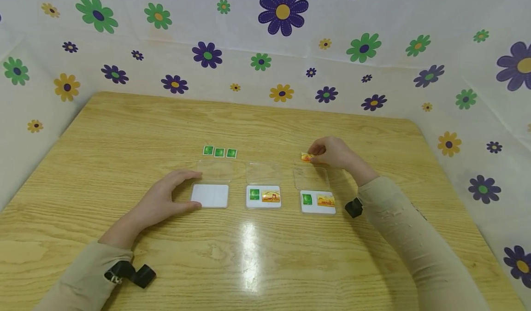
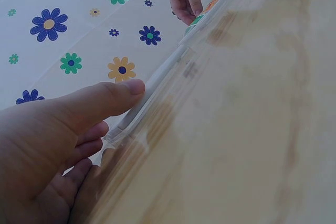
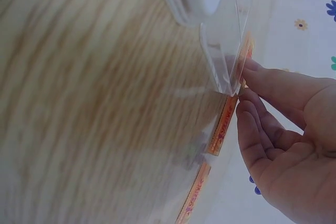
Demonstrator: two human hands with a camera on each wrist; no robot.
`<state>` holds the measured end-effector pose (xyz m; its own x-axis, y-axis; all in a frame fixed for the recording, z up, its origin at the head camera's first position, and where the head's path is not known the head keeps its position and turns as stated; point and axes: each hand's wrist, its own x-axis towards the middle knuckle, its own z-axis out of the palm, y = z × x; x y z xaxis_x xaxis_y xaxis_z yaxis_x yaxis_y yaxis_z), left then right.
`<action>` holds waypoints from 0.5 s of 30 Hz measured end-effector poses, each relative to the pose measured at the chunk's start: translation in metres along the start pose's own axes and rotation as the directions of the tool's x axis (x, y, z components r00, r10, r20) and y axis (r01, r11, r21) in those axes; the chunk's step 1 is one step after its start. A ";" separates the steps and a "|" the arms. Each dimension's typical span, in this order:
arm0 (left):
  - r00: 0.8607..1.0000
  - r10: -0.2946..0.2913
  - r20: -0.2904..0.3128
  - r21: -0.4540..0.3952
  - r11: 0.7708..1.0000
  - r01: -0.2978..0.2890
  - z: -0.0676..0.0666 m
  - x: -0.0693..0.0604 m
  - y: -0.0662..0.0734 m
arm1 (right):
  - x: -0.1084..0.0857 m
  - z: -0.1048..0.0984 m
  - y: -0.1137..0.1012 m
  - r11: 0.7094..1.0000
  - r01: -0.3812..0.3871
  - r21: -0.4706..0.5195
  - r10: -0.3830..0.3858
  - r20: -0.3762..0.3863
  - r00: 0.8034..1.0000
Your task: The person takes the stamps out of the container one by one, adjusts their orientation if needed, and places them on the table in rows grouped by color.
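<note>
My left hand (image 1: pixel 166 198) rests at the left edge of an opened clear plastic case, thumb at its white base (image 1: pixel 210 196), forefinger by its clear lid (image 1: pixel 215 171). In the left wrist view the thumb of this hand (image 2: pixel 79 114) lies along the case rim (image 2: pixel 157 80). My right hand (image 1: pixel 332 153) pinches the right end of an orange stamp (image 1: pixel 306 157) beyond the right case's lid (image 1: pixel 311 178). In the right wrist view two more orange stamps (image 3: pixel 223 124) lie beside the fingers of this hand (image 3: pixel 289 129); the head view hides them.
A middle case (image 1: pixel 263 205) and a right case (image 1: pixel 317 209) each hold one green and one orange stamp, with lids folded back. Three green stamps (image 1: pixel 219 152) lie in a row behind the left case. Flowered cloth (image 1: pixel 232 30) hangs behind the wooden table (image 1: pixel 186 265).
</note>
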<state>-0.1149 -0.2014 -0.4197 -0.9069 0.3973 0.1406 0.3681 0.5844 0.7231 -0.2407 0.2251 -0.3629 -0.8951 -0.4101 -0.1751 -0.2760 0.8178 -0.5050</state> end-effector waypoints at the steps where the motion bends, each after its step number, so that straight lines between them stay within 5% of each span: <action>1: 1.000 0.000 0.000 -0.001 1.000 0.000 0.000 0.000 0.000 | 0.000 0.000 0.000 1.000 -0.002 -0.001 0.002 0.001 1.000; 15: 1.000 -0.006 0.001 0.006 1.000 0.006 0.000 0.000 0.000 | -0.002 -0.001 -0.002 0.999 -0.035 -0.001 0.035 0.005 0.999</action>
<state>-0.1149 -0.2012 -0.4196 -0.9087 0.3948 0.1357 0.3642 0.5908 0.7200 -0.2386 0.2249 -0.3607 -0.9024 -0.3835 -0.1966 -0.2451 0.8319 -0.4979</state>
